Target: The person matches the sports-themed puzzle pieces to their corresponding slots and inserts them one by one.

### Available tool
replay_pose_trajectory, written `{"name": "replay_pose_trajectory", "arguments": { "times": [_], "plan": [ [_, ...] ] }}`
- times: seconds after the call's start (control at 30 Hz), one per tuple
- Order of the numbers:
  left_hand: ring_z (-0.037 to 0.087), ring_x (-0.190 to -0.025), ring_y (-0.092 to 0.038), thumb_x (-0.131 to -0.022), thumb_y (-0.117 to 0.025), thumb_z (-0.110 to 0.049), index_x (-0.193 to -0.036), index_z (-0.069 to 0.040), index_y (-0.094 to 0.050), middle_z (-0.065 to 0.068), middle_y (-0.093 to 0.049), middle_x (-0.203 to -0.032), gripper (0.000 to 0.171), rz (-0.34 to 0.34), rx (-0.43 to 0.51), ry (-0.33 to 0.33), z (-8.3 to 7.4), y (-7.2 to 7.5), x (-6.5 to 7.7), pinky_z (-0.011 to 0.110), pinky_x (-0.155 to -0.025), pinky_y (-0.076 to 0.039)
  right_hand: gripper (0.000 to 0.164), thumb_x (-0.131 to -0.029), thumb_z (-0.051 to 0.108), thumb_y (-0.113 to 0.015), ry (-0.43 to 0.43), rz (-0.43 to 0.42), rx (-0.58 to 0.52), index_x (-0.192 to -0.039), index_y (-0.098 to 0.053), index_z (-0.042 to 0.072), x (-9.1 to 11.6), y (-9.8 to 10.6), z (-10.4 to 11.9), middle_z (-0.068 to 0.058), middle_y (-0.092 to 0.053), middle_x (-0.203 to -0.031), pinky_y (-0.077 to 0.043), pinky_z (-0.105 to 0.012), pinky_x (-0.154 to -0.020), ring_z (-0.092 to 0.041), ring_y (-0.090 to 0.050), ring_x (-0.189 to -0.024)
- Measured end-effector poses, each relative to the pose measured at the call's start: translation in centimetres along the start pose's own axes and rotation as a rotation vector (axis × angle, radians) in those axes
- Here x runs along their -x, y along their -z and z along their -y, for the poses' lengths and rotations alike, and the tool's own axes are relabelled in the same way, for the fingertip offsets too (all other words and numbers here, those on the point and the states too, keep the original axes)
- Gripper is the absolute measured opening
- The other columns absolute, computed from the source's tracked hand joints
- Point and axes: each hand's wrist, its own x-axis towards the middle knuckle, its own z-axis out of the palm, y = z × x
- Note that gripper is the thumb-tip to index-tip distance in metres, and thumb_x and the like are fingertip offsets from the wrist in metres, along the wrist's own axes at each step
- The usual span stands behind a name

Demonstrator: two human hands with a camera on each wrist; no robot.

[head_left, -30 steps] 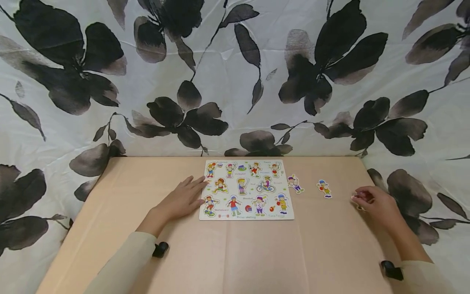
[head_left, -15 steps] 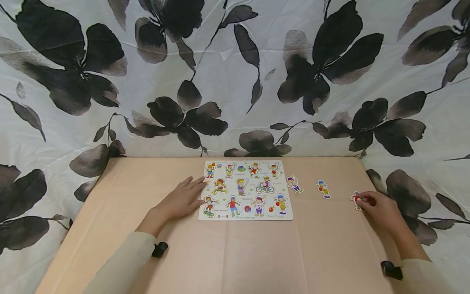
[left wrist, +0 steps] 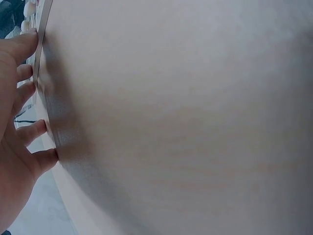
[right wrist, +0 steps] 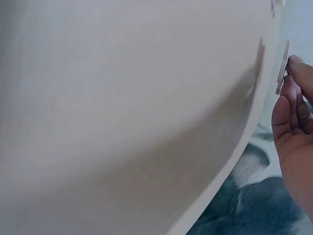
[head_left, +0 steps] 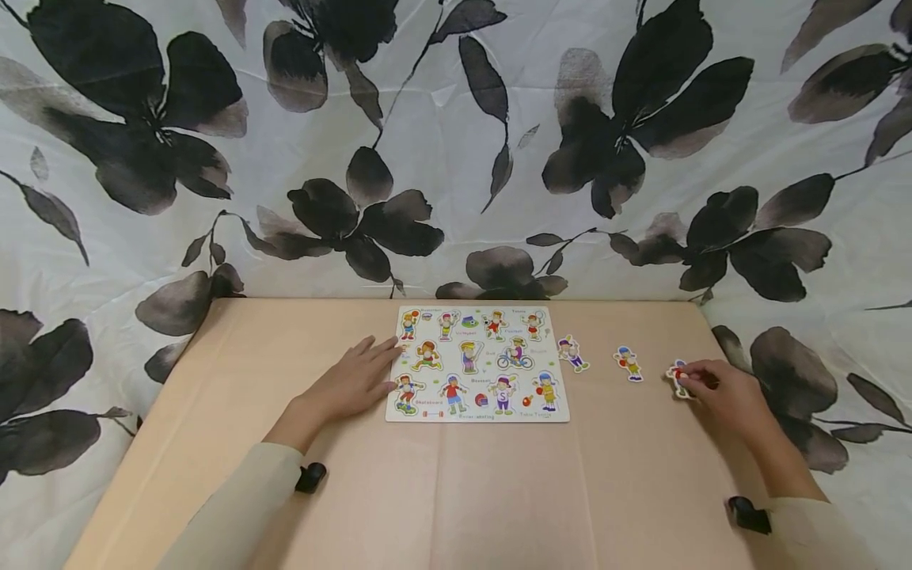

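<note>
My right hand (head_left: 734,400) pinches a puzzle piece (head_left: 678,380) shaped like a child figure, between thumb and fingers. In the right wrist view the same piece (right wrist: 283,68) is edge-on, held off the tabletop. My left hand (head_left: 349,378) lies with spread fingers against the left edge of the white puzzle board (head_left: 442,400). The left wrist view shows the fingertips (left wrist: 45,155) along that side. Colourful sports figures cover the board. Two loose figure pieces lie to its right: one in purple (head_left: 572,354) close to the board, one with a blue cap (head_left: 628,364) farther out.
A light tan tabletop (head_left: 499,491) carries everything, with its right edge near my right hand. Behind it hangs a white cloth (head_left: 456,174) with dark flowers. A dark wrist camera (head_left: 750,514) sits on my right wrist, another (head_left: 311,477) on my left.
My right hand has shifted slightly left with the pinched piece, whose figure now shows more. The left hand has stayed on the board's edge.
</note>
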Motion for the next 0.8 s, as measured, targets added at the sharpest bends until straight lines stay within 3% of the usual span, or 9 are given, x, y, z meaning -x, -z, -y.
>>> {"name": "replay_pose_trajectory", "arguments": {
  "times": [0.37, 0.63, 0.8],
  "plan": [
    [0.051, -0.153, -0.027, -0.103, -0.060, -0.043, -0.158, -0.012, -0.043, 0.008, -0.033, -0.169, 0.066, 0.000, -0.002, 0.000, 0.2, -0.2, -0.1, 0.066, -0.123, -0.027, 0.022, -0.093, 0.020, -0.079, 0.083, -0.010, -0.048, -0.106, -0.075, 0.003, -0.9, -0.4, 4.6, -0.015, -0.071, -0.100, -0.048, -0.016, -0.062, -0.023, -0.059, -0.085],
    [0.051, -0.153, -0.027, -0.103, -0.060, -0.041, -0.158, -0.012, -0.043, 0.008, -0.033, -0.169, 0.065, 0.002, 0.005, -0.002, 0.3, -0.1, -0.2, 0.065, -0.124, -0.026, 0.014, -0.086, 0.010, -0.084, 0.235, -0.055, -0.091, -0.098, -0.077, 0.006, -1.6, -1.7, 7.5, -0.005, -0.070, -0.089, -0.045, -0.014, -0.063, -0.007, -0.054, -0.077],
    [0.051, -0.153, -0.026, -0.103, -0.060, -0.041, -0.159, -0.011, -0.042, 0.009, -0.031, -0.169, 0.066, 0.010, 0.005, 0.001, 0.2, 0.1, -0.1, 0.066, -0.124, -0.025, 0.014, -0.087, 0.010, -0.083, 0.281, 0.008, -0.082, -0.099, -0.078, 0.006, -2.2, -3.1, 9.8, -0.002, -0.067, -0.086, -0.047, -0.018, -0.063, -0.010, -0.054, -0.077]
  ]
}}
